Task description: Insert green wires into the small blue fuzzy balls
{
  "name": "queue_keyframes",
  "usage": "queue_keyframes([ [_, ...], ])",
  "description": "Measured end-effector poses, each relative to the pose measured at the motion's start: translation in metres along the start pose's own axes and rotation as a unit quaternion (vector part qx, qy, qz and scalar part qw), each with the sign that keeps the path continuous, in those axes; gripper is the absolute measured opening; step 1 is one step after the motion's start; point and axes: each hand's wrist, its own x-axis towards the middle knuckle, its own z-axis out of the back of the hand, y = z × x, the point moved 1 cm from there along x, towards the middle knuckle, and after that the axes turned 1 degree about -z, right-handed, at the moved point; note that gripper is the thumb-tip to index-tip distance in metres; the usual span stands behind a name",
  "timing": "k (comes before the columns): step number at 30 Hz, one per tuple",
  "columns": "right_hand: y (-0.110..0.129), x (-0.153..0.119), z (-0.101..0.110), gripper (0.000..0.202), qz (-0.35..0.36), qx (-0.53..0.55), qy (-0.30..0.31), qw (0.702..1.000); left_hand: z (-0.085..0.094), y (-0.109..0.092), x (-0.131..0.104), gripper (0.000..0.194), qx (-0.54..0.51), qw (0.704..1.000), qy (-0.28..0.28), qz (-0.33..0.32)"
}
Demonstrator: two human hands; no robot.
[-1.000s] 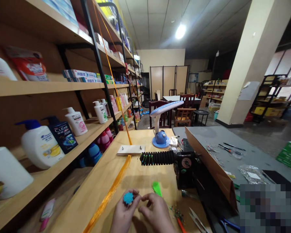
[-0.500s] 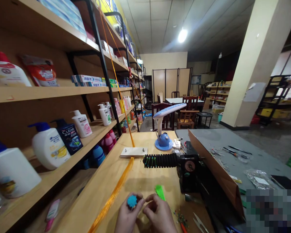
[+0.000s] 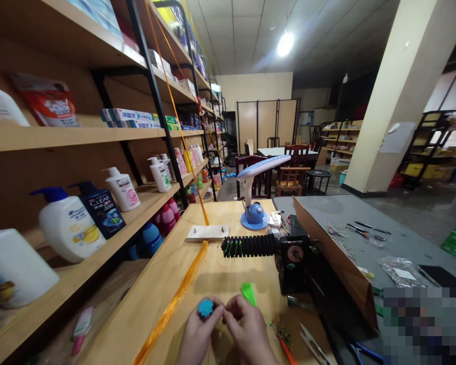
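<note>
My left hand (image 3: 198,330) is closed around a small round thing with a bright blue top (image 3: 205,308); I cannot make out its kind. Close beside it, my right hand (image 3: 246,328) pinches finger and thumb together at the left thumb, and whatever lies between them is too small to see. Just beyond the right hand rests a bright green bundle of strands (image 3: 249,294). To the right are scattered pins with coloured heads (image 3: 283,332), an orange-handled tool (image 3: 287,351) and scissors (image 3: 312,344). Left of my hands runs a bundle of orange thread (image 3: 175,301).
A white plate with two bolts (image 3: 207,232) crosses the thread. A black ribbed roller (image 3: 251,246) with green strands juts from a black machine (image 3: 294,258). Behind stands a blue lamp (image 3: 255,217). Shelves of bottles (image 3: 74,223) line the left; a brown board (image 3: 336,263) rises at right.
The view has shifted slightly. My right fingers have closed in against the left thumb, where a small gap was before. The blue-topped thing is still in my left hand.
</note>
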Motion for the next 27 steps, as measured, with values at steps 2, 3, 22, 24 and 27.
queue_keyframes([
  [2, 0.0004, 0.0000, 0.0004, 0.011, -0.002, -0.005, 0.004, 1.000, -0.0007, -0.0004, -0.0008, 0.031, 0.001, 1.000, -0.001, 0.003],
  [3, 0.0009, 0.0000, 0.0007, 0.011, -0.005, -0.007, 0.006, 1.000, -0.0010, -0.0007, -0.0011, 0.030, 0.001, 1.000, 0.001, 0.002],
  [22, 0.0071, -0.0019, 0.0032, 0.007, -0.018, -0.037, 0.002, 0.999, -0.0021, -0.0041, -0.0002, 0.035, -0.005, 1.000, -0.003, 0.006],
  [24, 0.0081, -0.0023, 0.0037, 0.005, -0.019, -0.029, 0.003, 0.999, -0.0008, -0.0018, 0.0009, 0.037, -0.012, 1.000, -0.008, 0.009],
  [27, 0.0091, -0.0026, 0.0049, 0.012, -0.024, -0.032, 0.008, 0.999, 0.0016, 0.0021, 0.0028, 0.038, -0.012, 1.000, -0.014, 0.004],
])
